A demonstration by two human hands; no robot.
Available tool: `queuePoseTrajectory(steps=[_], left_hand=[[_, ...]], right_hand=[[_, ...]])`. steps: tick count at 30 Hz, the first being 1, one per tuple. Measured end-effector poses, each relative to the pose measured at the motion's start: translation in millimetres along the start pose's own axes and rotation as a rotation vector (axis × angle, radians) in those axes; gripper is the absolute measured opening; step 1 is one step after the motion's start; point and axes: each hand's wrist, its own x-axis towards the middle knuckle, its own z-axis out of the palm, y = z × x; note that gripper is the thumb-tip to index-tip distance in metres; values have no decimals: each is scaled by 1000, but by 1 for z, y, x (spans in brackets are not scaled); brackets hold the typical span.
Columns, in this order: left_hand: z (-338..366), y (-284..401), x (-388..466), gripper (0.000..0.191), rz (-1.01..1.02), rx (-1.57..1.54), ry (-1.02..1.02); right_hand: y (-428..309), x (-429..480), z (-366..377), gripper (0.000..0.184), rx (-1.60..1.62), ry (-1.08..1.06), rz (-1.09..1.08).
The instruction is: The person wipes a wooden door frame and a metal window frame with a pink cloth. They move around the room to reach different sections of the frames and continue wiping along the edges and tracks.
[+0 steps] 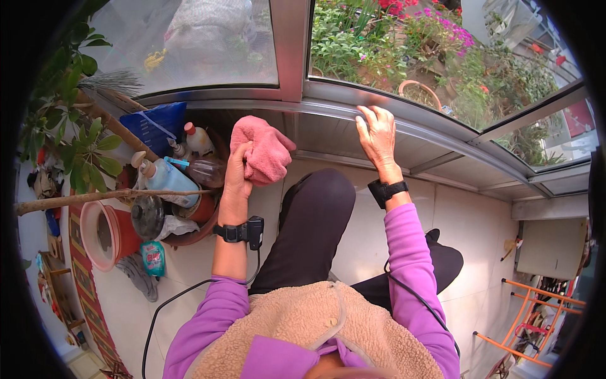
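Note:
A bunched pink towelling cloth (263,150) is gripped in my left hand (238,171), raised in front of the window wall. My thumb presses on the cloth, and the rest of the fingers are hidden behind it. My right hand (380,135) is at the metal window sill (331,108), its fingers bent and slightly apart, with nothing seen in it. Whether the fingertips touch the sill I cannot tell. Above the sill, the glass pane (378,57) shows flowers outside. A black strapped device is on each wrist.
Left of me stand a blue pump bottle (175,177), a clear plastic bottle (207,171), a blue dustpan (156,125) and a red bucket (122,232). A branch (113,196) juts over them. Cables trail from both wrists. An orange metal frame (530,322) stands at the right.

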Motion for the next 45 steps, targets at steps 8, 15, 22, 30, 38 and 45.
queuePoseTrajectory(steps=[8,15,22,30,38,45], left_hand=[[63,55,-57,47,133,-168,-114],[137,22,-92,43,160,-123,-303],[158,-41,-124,48,-54,248,-491],[142,-64,-117,52,117,794,-524],[135,-82,-118,48,-218,499,-500],[134,-97,-90,39,-74,609,-485]], right_hand=[[-53,-49,-62,25,745,-317,425],[-102,-60,-107,58,1337,-369,524],[-100,-93,-117,77,1637,-212,667],[-83,-131,-120,58,1726,-78,823],[-72,-143,-100,49,1883,-60,1027],[-62,-152,-84,59,1882,20,1010]])
